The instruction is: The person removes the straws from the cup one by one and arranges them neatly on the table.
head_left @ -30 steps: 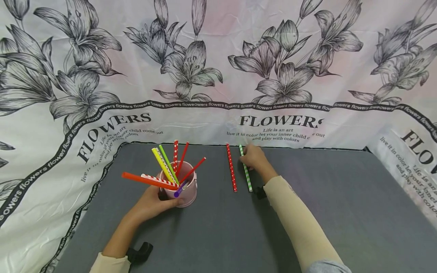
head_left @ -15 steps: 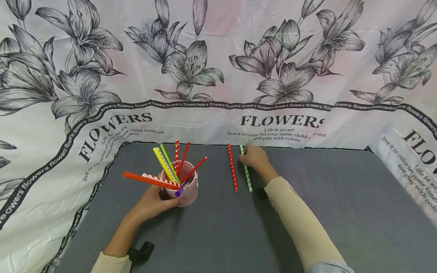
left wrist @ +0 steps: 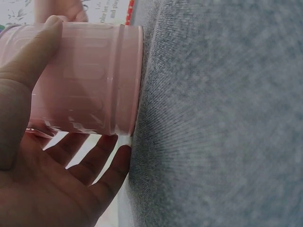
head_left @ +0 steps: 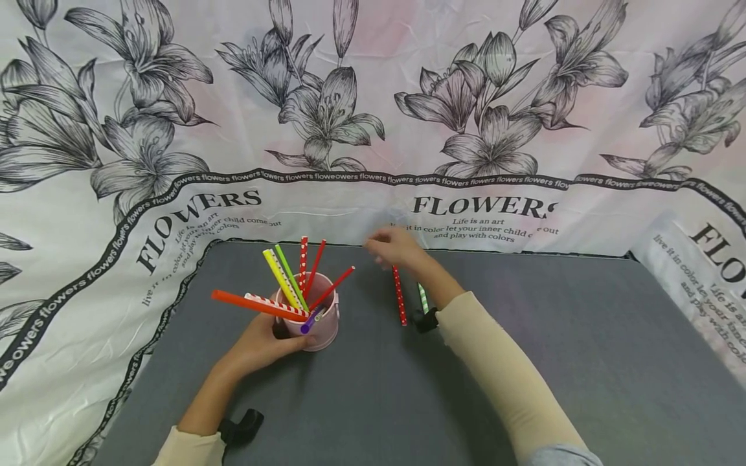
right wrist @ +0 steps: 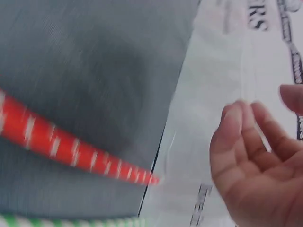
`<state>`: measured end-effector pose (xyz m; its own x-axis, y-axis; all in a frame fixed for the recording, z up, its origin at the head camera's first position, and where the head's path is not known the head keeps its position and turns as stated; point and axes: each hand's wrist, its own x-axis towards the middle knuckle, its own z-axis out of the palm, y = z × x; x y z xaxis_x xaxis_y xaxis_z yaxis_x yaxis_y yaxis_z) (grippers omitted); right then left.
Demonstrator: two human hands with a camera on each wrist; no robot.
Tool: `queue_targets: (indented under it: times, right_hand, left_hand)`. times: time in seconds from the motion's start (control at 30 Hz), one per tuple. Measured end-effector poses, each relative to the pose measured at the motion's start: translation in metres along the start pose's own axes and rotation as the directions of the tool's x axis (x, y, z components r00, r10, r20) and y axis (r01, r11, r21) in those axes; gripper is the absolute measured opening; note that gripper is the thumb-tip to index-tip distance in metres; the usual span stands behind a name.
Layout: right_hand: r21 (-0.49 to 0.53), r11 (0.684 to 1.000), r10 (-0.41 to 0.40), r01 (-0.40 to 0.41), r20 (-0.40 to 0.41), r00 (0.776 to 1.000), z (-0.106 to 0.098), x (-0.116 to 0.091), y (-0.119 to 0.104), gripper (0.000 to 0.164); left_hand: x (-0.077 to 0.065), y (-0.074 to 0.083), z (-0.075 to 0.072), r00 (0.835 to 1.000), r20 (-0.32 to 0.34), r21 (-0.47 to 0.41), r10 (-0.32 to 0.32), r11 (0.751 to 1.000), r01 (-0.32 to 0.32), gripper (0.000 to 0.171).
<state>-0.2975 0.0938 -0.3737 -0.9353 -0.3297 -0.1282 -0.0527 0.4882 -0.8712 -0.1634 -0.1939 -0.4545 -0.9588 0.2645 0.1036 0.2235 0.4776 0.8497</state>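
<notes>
Hanging along the left side and the back, the cloth [head_left: 76,259] is bordering the grey counter [head_left: 373,401]. Near the lower left, a cream sleeve [head_left: 192,448] is ending just beside a black strap [head_left: 241,428]. The left hand [head_left: 256,349] is gripping the pink cup [head_left: 325,330], thumb lying along the near wall and fingers spreading against the opposite side. The cup is standing upright on the counter, left of centre. From it, an orange straw [head_left: 256,306] is jutting far left, with a red-and-white straw [head_left: 276,305] lying just beside it. A yellow straw [head_left: 282,281] and a green straw [head_left: 292,277] are leaning left, a dotted straw [head_left: 303,262] is rising almost straight, two red straws [head_left: 332,287] are slanting right, and a purple straw [head_left: 309,325] is poking toward the near rim. Farther right, the right hand [head_left: 399,249] is hovering by the counter's back edge, slightly blurred, its fingers curving loosely and the thumb standing apart. A loose red straw [head_left: 399,298] is lying on the counter, its far end hiding behind that hand. Just right, a loose striped straw [head_left: 422,299] is lying partly hidden by the wrist.
</notes>
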Motion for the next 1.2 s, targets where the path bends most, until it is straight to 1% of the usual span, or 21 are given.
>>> queue_targets:
  times: [0.07, 0.17, 0.27, 0.37, 0.47, 0.6, 0.67, 0.7, 0.83, 0.93, 1.03, 1.13, 1.2]
  right_hand:
    - [0.115, 0.993, 0.0, -0.007, 0.062, 0.998, 0.006, 0.002, -0.006, 0.034]
    - [0.204, 0.979, -0.037, 0.005, 0.153, 0.987, 0.015, 0.003, -0.013, 0.038]
    - [0.244, 0.969, -0.08, 0.018, 0.243, 0.967, 0.022, 0.003, -0.017, 0.039]
    - [0.252, 0.968, -0.091, 0.016, 0.29, 0.953, 0.029, 0.002, -0.02, 0.038]
    - [0.24, 0.97, -0.111, 0.037, 0.304, 0.946, 0.037, 0.001, -0.021, 0.036]
    - [0.246, 0.967, -0.148, 0.068, 0.324, 0.935, 0.05, 0.002, -0.022, 0.038]
    - [0.245, 0.967, -0.154, 0.075, 0.323, 0.934, 0.056, 0.002, -0.023, 0.038]
    - [0.243, 0.967, -0.156, 0.079, 0.318, 0.935, 0.059, 0.002, -0.024, 0.038]
    - [0.223, 0.97, -0.156, 0.097, 0.262, 0.952, 0.071, 0.001, -0.027, 0.035]
    - [0.218, 0.972, -0.14, 0.09, 0.225, 0.964, 0.078, 0.002, -0.027, 0.031]
    - [0.223, 0.971, -0.131, 0.081, 0.22, 0.967, 0.082, 0.002, -0.027, 0.029]
    - [0.225, 0.971, -0.136, 0.082, 0.234, 0.963, 0.085, 0.0, -0.028, 0.027]
    - [0.207, 0.974, -0.143, 0.093, 0.237, 0.961, 0.087, 0.0, -0.029, 0.027]
  left_hand:
    - [0.0, -0.001, 0.001, 1.0, -0.002, 0.006, -0.005, 1.0, 0.005, 0.089]
    - [0.0, -0.001, 0.002, 1.0, -0.006, 0.009, -0.012, 1.0, 0.012, 0.088]
    - [0.0, 0.001, 0.002, 1.0, -0.006, 0.003, -0.013, 1.0, 0.013, 0.084]
    - [0.0, 0.003, 0.002, 1.0, 0.0, -0.002, -0.011, 1.0, 0.011, 0.081]
    - [0.001, 0.003, 0.004, 1.0, 0.0, 0.001, -0.02, 1.0, 0.02, 0.081]
    - [0.0, 0.001, 0.006, 0.999, -0.002, 0.012, -0.047, 0.999, 0.047, 0.085]
    - [0.0, 0.001, 0.006, 0.998, -0.002, 0.015, -0.058, 0.998, 0.058, 0.087]
    - [0.0, 0.001, 0.006, 0.998, -0.003, 0.013, -0.062, 0.998, 0.062, 0.088]
    - [0.0, 0.0, 0.004, 0.997, -0.015, 0.023, -0.073, 0.997, 0.074, 0.091]
    - [0.0, 0.0, 0.004, 0.997, -0.014, 0.023, -0.072, 0.997, 0.073, 0.092]
    - [0.001, 0.0, 0.003, 0.998, -0.004, 0.013, -0.064, 0.998, 0.064, 0.092]
    - [0.001, 0.0, 0.003, 0.998, -0.001, 0.008, -0.057, 0.998, 0.057, 0.092]
    - [0.001, -0.001, 0.002, 0.998, -0.004, 0.012, -0.06, 0.998, 0.06, 0.093]
